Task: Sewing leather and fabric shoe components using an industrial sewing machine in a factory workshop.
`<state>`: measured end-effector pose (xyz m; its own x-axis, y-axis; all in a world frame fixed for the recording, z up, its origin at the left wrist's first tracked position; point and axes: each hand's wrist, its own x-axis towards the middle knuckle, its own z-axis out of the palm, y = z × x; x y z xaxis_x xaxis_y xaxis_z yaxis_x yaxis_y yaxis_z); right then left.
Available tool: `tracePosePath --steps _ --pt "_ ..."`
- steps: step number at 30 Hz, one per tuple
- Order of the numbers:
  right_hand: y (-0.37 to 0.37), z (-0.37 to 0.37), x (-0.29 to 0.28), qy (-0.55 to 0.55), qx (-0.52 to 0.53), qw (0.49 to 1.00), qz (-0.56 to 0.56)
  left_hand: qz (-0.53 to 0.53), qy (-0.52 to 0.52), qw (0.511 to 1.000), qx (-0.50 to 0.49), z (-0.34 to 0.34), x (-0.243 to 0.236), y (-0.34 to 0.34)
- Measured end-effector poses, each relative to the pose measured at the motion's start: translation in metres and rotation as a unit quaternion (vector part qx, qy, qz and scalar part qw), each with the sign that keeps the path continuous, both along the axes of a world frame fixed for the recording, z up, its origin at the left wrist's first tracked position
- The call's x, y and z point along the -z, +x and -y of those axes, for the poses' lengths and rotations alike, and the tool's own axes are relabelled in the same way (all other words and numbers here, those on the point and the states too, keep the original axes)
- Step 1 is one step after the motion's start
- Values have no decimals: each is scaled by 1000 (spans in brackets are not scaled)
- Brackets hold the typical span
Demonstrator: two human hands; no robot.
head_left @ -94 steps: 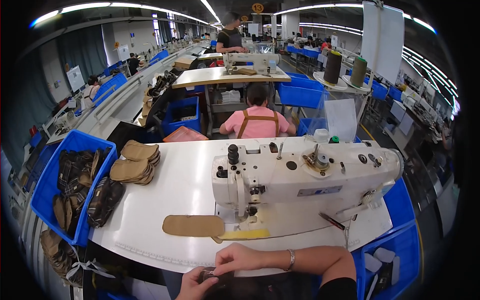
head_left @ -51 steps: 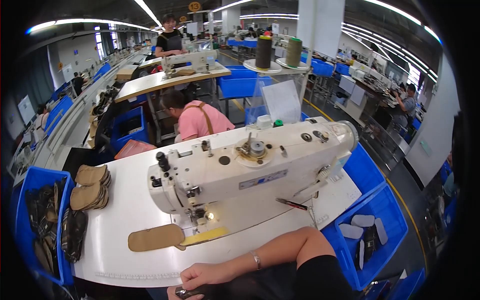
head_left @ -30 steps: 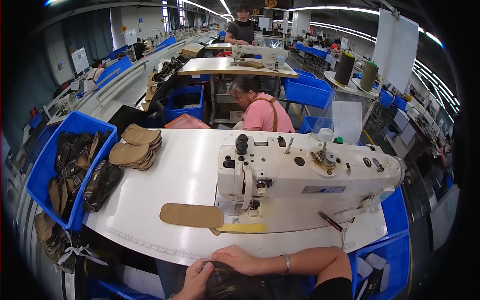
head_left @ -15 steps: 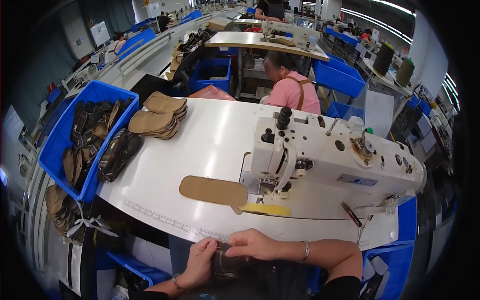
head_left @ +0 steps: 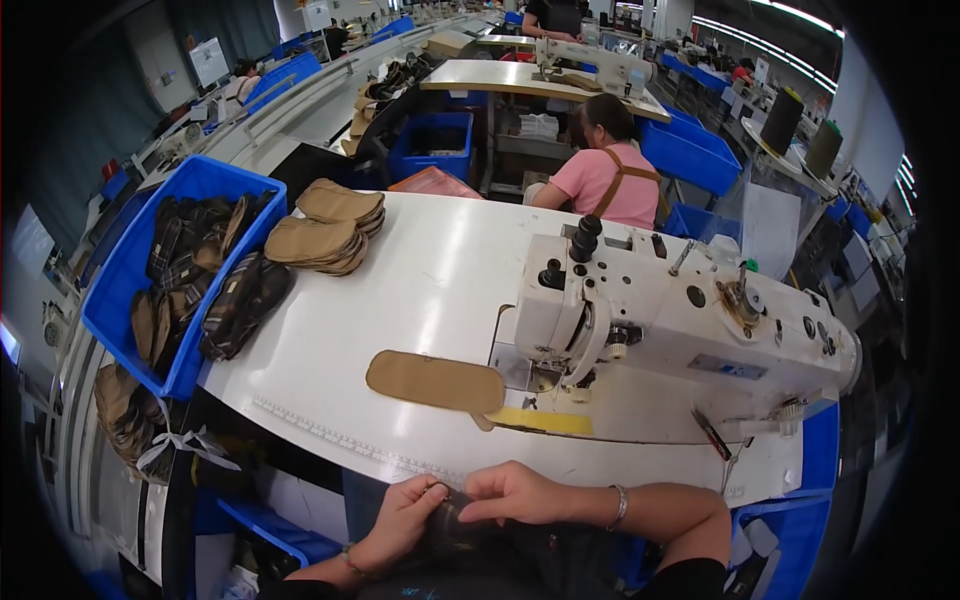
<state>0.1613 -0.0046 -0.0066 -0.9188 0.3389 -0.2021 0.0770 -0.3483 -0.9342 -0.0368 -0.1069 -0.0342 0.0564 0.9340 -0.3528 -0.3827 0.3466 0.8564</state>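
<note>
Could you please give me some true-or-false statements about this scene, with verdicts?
1. The left hand pinches dark fabric. True.
2. A flat tan piece lies on the white table, left of the sewing machine. True.
3. The right hand rests on the sewing machine. False: it is beside the left hand.
4. The stacked tan pieces lie inside the left-hand blue bin. False: they lie on the white table, right of that bin.
</note>
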Motion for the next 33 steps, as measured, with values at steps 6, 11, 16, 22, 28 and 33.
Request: tracePosePath --steps 6,11,16,22,28,33 --pt "-4 2 2 -9 -6 1000 5 -43 29 996 -68 5 -7 6" --pt "-2 1 -5 -21 -27 999 -13 -218 108 968 -67 3 -23 9" --pt "-3 -9 -1 273 73 958 -46 -538 286 792 43 -29 -96 -27" --pt "-4 -41 2 731 200 649 59 -668 329 631 217 -123 -141 -25" --pt "1 -32 8 745 117 630 184 -625 309 591 405 -211 -75 1" --pt "15 -35 5 753 102 614 215 -609 351 604 376 -215 -67 12"
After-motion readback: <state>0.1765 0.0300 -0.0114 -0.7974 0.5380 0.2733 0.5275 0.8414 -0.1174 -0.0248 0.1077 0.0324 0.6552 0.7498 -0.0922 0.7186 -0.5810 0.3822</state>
